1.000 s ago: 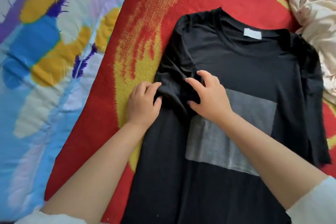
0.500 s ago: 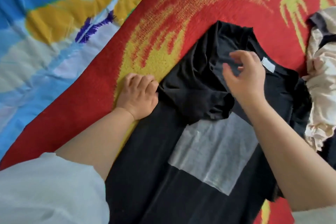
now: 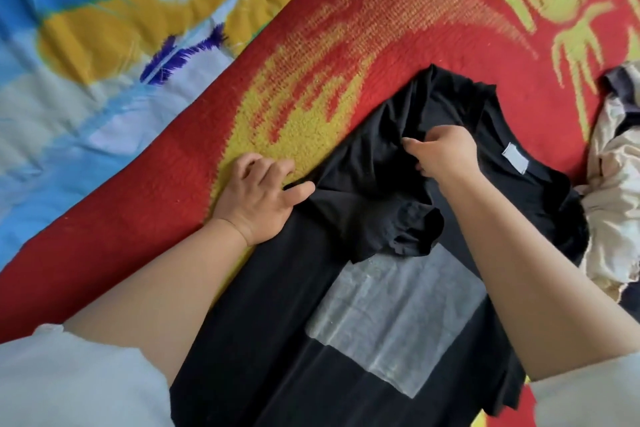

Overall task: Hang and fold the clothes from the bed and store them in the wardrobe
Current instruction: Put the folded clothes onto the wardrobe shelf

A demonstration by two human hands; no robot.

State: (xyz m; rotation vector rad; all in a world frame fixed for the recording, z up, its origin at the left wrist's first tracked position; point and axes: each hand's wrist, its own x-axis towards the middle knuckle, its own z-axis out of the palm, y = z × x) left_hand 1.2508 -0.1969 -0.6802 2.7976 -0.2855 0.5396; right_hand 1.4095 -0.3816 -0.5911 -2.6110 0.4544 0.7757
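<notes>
Pinching a fold near the shoulder of the black T-shirt (image 3: 263, 340), the right hand (image 3: 441, 152) has dropped onto the fabric since half a second ago, when it hovered open above the collar. At the shirt's folded-in sleeve (image 3: 398, 215), the left hand (image 3: 261, 194) now presses with loosened, spread fingers, gripping nothing. The shirt lies flat on the red and yellow blanket (image 3: 311, 80), a cream garment (image 3: 613, 204) bunched just beyond its far shoulder.

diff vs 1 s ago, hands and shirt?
Right hand left the folded sleeve, moved up toward the collar and now pinches the shoulder fabric. Left hand loosened, its fingers now spread at the black shirt edge. Shirt stays flat on the red blanket.
</notes>
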